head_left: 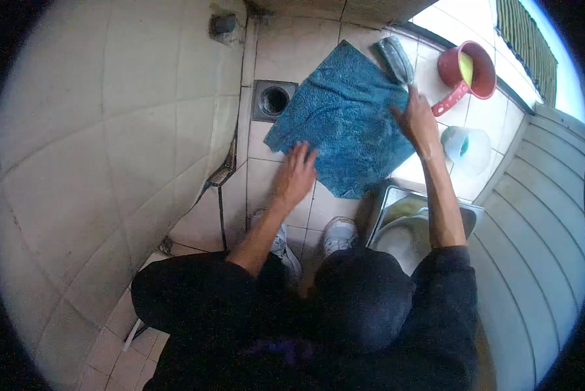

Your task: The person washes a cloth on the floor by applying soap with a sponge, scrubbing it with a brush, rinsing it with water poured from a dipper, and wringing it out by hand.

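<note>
A wet blue towel (pixel 351 124) lies spread on the tiled floor, slightly wrinkled. My left hand (pixel 297 174) rests with its fingers stretched onto the towel's lower left edge. At the towel's right side is my right hand (pixel 419 124), thumb spread away and a finger reaching to the near end of a grey-green scrub brush (pixel 394 57). The brush lies at the towel's upper right edge; its bristles cannot be made out. My right fingertips are close to or touching it, and I see no grip around it.
A square floor drain (pixel 274 100) sits left of the towel. To the right stand a red dipper (pixel 450 99) with something yellow inside and a translucent tub (pixel 480 151). A metal basin (pixel 389 195) holding a round bowl is by my right forearm. Walls flank both sides.
</note>
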The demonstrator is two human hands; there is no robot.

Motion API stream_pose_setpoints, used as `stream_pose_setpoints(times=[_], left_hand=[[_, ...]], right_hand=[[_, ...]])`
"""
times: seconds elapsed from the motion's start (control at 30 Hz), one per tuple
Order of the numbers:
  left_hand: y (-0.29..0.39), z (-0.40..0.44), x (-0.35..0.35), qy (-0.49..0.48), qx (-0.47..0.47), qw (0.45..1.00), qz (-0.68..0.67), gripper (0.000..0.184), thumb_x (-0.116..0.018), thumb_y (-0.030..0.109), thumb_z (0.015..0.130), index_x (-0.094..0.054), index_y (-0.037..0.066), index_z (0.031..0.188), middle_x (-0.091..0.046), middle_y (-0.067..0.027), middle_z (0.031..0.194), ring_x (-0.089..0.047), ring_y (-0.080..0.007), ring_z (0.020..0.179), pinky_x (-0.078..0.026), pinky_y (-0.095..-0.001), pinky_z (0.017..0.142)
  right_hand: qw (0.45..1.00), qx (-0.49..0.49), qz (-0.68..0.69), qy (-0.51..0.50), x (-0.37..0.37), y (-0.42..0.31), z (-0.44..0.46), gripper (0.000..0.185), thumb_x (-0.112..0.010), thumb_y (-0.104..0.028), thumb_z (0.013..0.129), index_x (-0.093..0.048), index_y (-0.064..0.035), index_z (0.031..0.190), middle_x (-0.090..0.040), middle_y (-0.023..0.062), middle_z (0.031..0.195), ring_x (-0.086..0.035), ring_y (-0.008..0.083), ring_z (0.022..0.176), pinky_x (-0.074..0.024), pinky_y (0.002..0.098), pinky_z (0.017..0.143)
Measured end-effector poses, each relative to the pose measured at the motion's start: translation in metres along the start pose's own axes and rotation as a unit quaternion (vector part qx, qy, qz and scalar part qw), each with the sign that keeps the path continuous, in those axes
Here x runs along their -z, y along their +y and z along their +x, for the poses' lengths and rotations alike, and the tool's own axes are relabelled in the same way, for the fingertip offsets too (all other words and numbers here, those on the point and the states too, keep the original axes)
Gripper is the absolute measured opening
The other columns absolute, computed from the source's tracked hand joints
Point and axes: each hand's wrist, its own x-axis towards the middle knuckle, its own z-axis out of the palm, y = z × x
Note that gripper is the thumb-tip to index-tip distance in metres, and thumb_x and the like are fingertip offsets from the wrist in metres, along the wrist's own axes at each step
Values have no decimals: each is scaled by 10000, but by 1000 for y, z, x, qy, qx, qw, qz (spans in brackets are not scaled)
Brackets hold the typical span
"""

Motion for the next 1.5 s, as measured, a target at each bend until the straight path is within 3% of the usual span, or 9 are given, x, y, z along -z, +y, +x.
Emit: stream_pose_setpoints(times=[0.13, 0.47, 0.53, 0.63, 0.83, 1.0, 1.27, 1.33, 1.5], left_hand=[[32, -37, -23, -59, 4, 998, 10, 635, -533, 222, 815, -268, 13, 1353, -195, -242, 1412, -214, -401, 1297, -199, -487, 1053], [53, -51, -15, -131, -36, 989, -60, 656, -505, 303, 819, -256, 47, 1370, -209, -224, 1418, -253, -376, 1287, -176, -513, 1045], [45, -32, 20, -156, 146, 959, -187, 678, -509, 308, 821, -238, 2, 1362, -211, -235, 1412, -252, -388, 1281, -171, -501, 1053], [3, -36, -10, -15, 180, 983, 45, 704, -505, 316, 825, -218, -66, 1342, -209, -264, 1398, -244, -399, 1278, -167, -483, 1062], [-15, -37, 4, -84, 111, 986, 88, 733, -481, 332, 834, -181, -108, 1338, -189, -299, 1390, -171, -383, 1313, -138, -465, 1075], [-21, -51, 6, -79, 145, 981, 103, 666, -495, 232, 817, -233, -121, 1318, -255, -261, 1377, -206, -367, 1304, -132, -449, 1083], [-13, 0, 38, -64, 160, 985, 8, 537, -514, 210, 802, -391, -78, 1238, -313, -256, 1343, -277, -379, 1263, -170, -455, 1069], [-1, 28, 37, 128, 57, 990, -31, 492, -526, 176, 786, -422, -72, 1198, -402, -247, 1281, -318, -365, 1247, -215, -444, 1058], [16, 76, -13, 70, -81, 991, 82, 441, -443, 118, 833, -389, -83, 1223, -411, -252, 1260, -360, -374, 1218, -283, -420, 1029]], right_hand=[[966, 62, 43, 249, -21, -19, 76, 555, -615, -264, 799, -364, -25, 1232, -521, 271, 1018, -539, 446, 898, -454, 466, 761], [998, 41, -7, 54, -33, -101, 37, 177, -525, -309, 856, -544, -137, 895, -626, 122, 745, -609, 331, 640, -479, 432, 538], [990, 114, 72, 36, -54, -139, -6, 282, -517, -411, 846, -553, -132, 835, -626, 97, 707, -601, 304, 553, -462, 415, 443], [973, 206, 102, -19, -117, -164, -55, 308, -511, -412, 842, -527, -105, 822, -616, 106, 675, -603, 273, 521, -461, 387, 416], [910, 411, 46, -34, -136, -150, -27, 292, -531, -438, 815, -567, -148, 799, -610, 80, 658, -610, 236, 520, -482, 359, 427], [984, 155, -73, -50, -93, -114, 90, 337, -525, -491, 810, -595, -161, 815, -636, 99, 679, -622, 277, 540, -496, 403, 468], [983, 174, -57, 33, -103, -110, 67, 382, -510, -482, 826, -557, -127, 692, -612, 117, 602, -612, 300, 536, -484, 405, 463], [988, 142, -44, 33, -92, -119, 62, 372, -512, -471, 828, -565, -125, 700, -607, 120, 592, -612, 303, 546, -479, 417, 469], [977, 205, 29, 48, -95, -111, 59, 373, -510, -451, 831, -622, -118, 707, -614, 136, 636, -618, 304, 584, -479, 421, 499]])
